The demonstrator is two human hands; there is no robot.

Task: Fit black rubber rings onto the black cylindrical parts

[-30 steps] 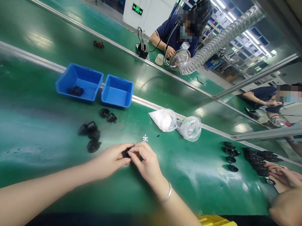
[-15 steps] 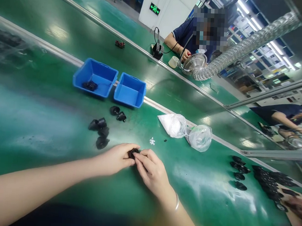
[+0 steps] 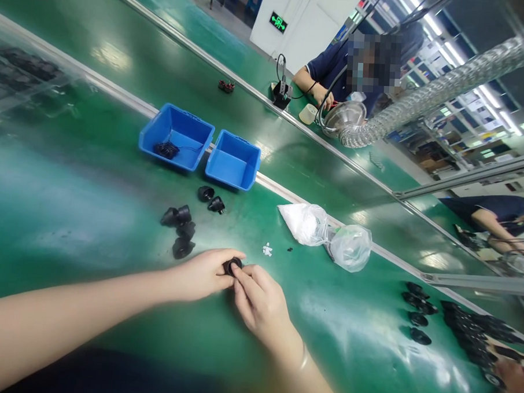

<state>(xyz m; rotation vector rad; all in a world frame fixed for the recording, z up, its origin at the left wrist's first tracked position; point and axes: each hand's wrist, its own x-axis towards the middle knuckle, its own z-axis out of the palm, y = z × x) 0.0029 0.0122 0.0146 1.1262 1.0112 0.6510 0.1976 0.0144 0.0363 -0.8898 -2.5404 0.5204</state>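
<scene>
A round black part (image 3: 231, 267) is held between my two hands over the green table. My left hand (image 3: 204, 273) wraps its fingers and thumb round the part from the left. The fingertips of my right hand (image 3: 260, 298) reach into its open top; whether they pinch something small there is hidden. Beyond my hands lie a few small white pieces (image 3: 267, 249) and a tiny black piece (image 3: 290, 249). Several black cup-shaped parts (image 3: 185, 230) rest to the left of them.
Two blue bins (image 3: 233, 160) stand behind, the left one holding black cable. Clear plastic bags (image 3: 350, 248) lie by the metal rail. More black parts (image 3: 419, 319) are at right, near another person's hand (image 3: 514, 381). A person works across the table.
My right fingertips have shifted slightly at the part's open top. The whole view has moved a little, so the bins and bags appear farther right and lower.
</scene>
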